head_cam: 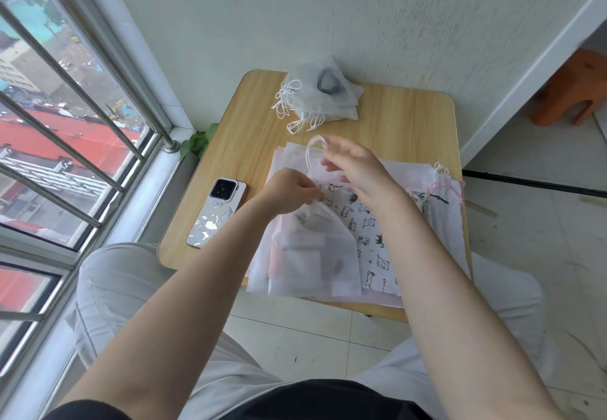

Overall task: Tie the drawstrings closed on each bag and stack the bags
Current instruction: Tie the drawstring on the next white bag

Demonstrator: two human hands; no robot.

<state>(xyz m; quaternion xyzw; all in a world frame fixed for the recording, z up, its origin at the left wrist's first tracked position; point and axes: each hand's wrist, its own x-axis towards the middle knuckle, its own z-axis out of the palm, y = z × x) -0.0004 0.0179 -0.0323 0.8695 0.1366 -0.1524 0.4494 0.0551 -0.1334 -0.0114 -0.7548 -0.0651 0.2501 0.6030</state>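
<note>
A translucent white drawstring bag (pixel 315 255) with dark and pale items inside lies on top of a pile of flat bags (pixel 377 232), one printed with small cats. My left hand (pixel 289 191) pinches the bag's gathered neck. My right hand (pixel 354 165) is raised just beyond it and holds the white drawstring loop (pixel 312 150) pulled up and away. At the table's far edge sits a stack of tied white bags (pixel 322 91), their cords trailing to the left.
A phone (pixel 218 212) lies face down on the wooden table (pixel 410 124), left of the pile. Barred window at left, wall behind, a green plant (pixel 197 142) in the corner. An orange stool (pixel 571 88) stands at far right. My knees flank the table's near edge.
</note>
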